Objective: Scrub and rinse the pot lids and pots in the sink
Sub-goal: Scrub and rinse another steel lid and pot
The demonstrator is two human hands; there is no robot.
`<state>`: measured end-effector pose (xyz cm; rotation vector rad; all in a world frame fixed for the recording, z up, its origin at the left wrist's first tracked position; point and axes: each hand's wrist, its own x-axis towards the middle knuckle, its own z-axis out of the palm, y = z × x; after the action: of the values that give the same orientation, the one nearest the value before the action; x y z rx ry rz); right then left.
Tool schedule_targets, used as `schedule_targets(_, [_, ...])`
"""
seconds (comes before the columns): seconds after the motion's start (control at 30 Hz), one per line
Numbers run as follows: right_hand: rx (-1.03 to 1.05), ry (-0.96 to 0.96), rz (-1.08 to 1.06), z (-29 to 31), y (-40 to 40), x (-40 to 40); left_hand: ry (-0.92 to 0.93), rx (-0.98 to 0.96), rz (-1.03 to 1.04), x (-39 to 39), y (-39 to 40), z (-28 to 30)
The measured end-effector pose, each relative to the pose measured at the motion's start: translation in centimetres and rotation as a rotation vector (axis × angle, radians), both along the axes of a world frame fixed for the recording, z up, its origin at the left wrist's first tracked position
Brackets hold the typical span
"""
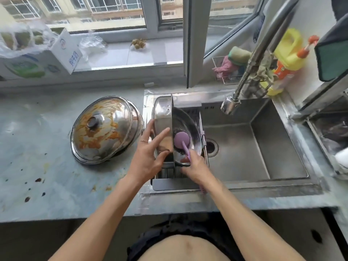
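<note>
— At frame centre, over the sink (263,147), the lid (165,127) stands on edge on the rack (175,183); the left hand (148,157) props it, fingers straight, its grip released.
— So it could tip off?
— Likely — nothing clamps it. The right hand (195,166) grasps the purple brush (181,139), pushing against it.
— And the stained pot (105,129)?
— Left of centre, on the counter (37,147), unwashed.

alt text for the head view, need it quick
At a steel sink, the right hand scrubs an upright pot lid with a purple brush while the left hand steadies it. A sauce-stained lid waits on the counter.
</note>
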<state>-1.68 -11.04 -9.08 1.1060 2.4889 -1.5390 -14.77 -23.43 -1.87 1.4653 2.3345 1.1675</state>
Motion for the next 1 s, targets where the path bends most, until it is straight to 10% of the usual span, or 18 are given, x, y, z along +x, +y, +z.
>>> schedule_targets(0.23, [0.12,0.167,-0.237,-0.4,0.0,-0.1,0.012,-0.015,0.015,-0.1,-0.1,-0.5])
schedule_targets(0.63, [-0.364,0.46,-0.662,5.8,4.3,-1.5,-0.111,0.007,0.041,-0.8,-0.2,-2.3])
schedule_targets(1.0, [-0.628,0.206,-0.385,8.0,5.0,-4.5,-0.145,0.003,0.052,-0.9,-0.2,-2.5])
